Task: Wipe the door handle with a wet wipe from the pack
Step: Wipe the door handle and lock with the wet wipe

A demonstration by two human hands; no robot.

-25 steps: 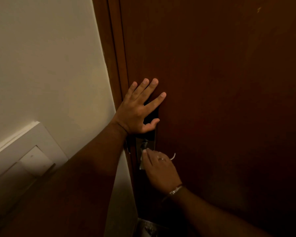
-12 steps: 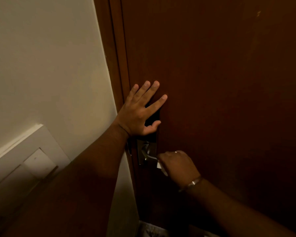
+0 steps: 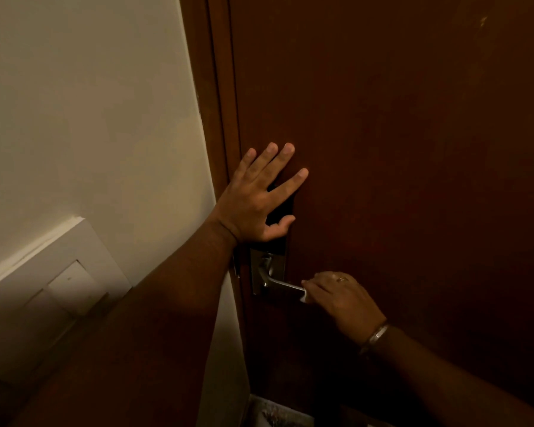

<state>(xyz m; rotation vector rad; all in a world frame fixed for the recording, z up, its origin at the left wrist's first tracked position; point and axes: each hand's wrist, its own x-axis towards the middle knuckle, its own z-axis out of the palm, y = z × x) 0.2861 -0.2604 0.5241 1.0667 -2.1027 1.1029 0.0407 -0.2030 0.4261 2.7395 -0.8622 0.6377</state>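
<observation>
- I see the door [image 3: 398,149] filling the right of frame, wall [image 3: 90,118] at left.
- My left hand [image 3: 256,204] lies flat on the door, above the door handle [image 3: 275,280].
- My right hand [image 3: 339,300] sits at the handle's right end, wet wipe [image 3: 304,295] between them.

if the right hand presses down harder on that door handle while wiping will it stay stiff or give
The door handle is a metal lever pivoting at its plate, so it will probably swing down rather than flex. The right hand grips its free end through the wet wipe, where leverage is greatest. A damp wipe on smooth metal may also slip.
</observation>
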